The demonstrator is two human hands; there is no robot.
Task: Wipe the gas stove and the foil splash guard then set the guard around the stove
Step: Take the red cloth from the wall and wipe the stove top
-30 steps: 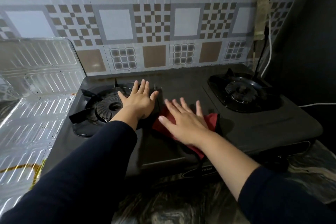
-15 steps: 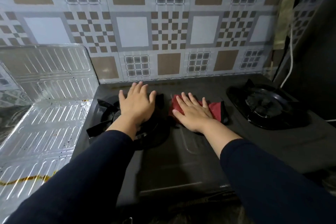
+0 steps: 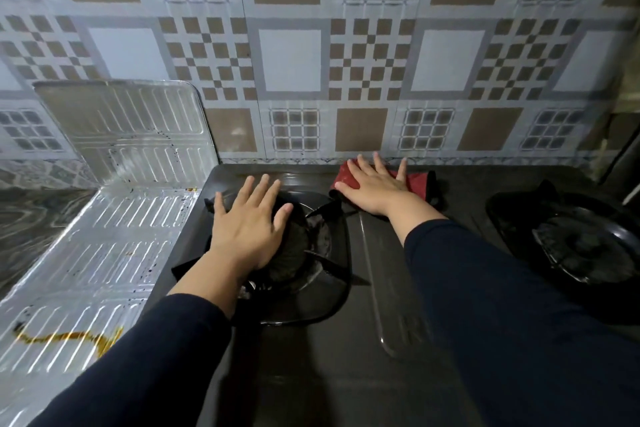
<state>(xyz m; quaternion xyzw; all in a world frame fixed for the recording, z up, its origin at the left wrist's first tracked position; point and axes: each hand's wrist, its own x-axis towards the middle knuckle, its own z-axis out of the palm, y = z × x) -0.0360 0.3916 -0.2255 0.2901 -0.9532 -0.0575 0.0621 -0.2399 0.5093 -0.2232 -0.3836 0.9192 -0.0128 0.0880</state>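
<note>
The black two-burner gas stove (image 3: 377,305) fills the middle of the view. My left hand (image 3: 247,224) lies flat, fingers spread, on the left burner (image 3: 311,253). My right hand (image 3: 375,189) presses a red cloth (image 3: 417,180) flat against the stove's back edge, close to the wall. The foil splash guard (image 3: 104,253) lies to the left of the stove, one panel flat on the counter and another (image 3: 128,128) leaning up against the wall. It is speckled with dark spots and has a brown-yellow streak (image 3: 69,336) near its front.
The right burner (image 3: 585,243) sits at the stove's right side. A patterned tiled wall (image 3: 294,59) rises directly behind the stove. Dark marbled countertop (image 3: 31,218) shows left of the foil guard. A white cable (image 3: 632,189) runs at the far right.
My right hand has pushed the red cloth from the stove's middle toward the back edge by the wall. My left hand stays on the left burner. The view has moved closer.
</note>
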